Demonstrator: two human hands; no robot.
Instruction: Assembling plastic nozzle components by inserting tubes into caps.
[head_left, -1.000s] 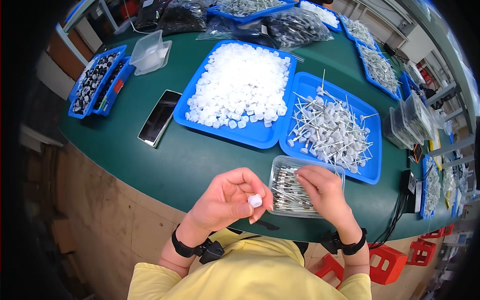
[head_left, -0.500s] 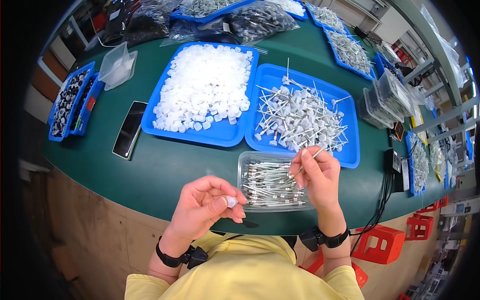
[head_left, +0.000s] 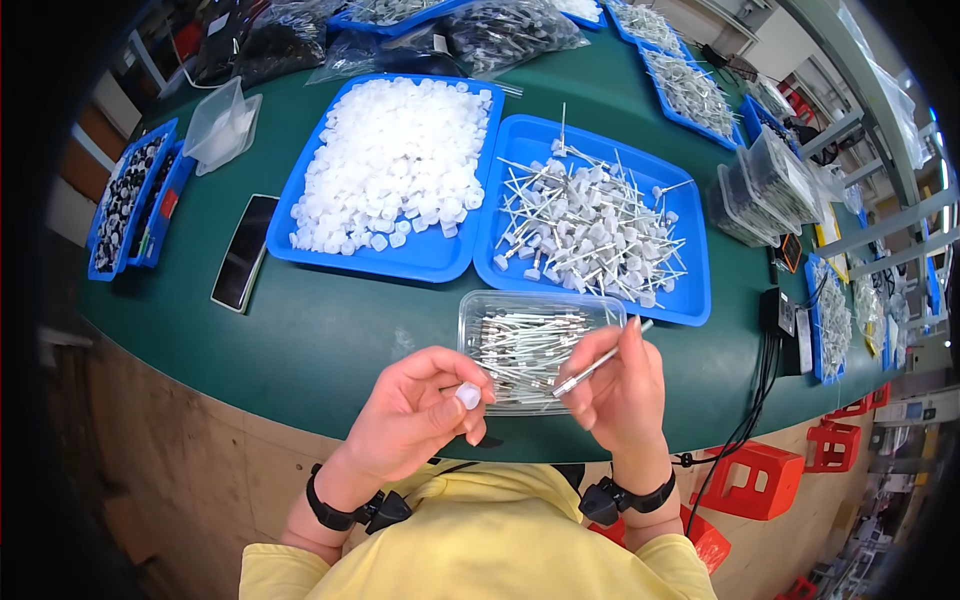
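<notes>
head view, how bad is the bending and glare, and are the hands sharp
Head view: strong fisheye, the green table edge curves and dark corners ring the frame. Light is even overhead, with soft glare on the clear tub and the phone. Left hand with the white cap and right hand with the thin rod look sharp.

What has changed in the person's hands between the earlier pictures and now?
The right hand has lifted a thin rod out of the clear tray and angled it toward the left hand. The left hand still pinches the small white cap. The blue trays are unchanged.
</notes>
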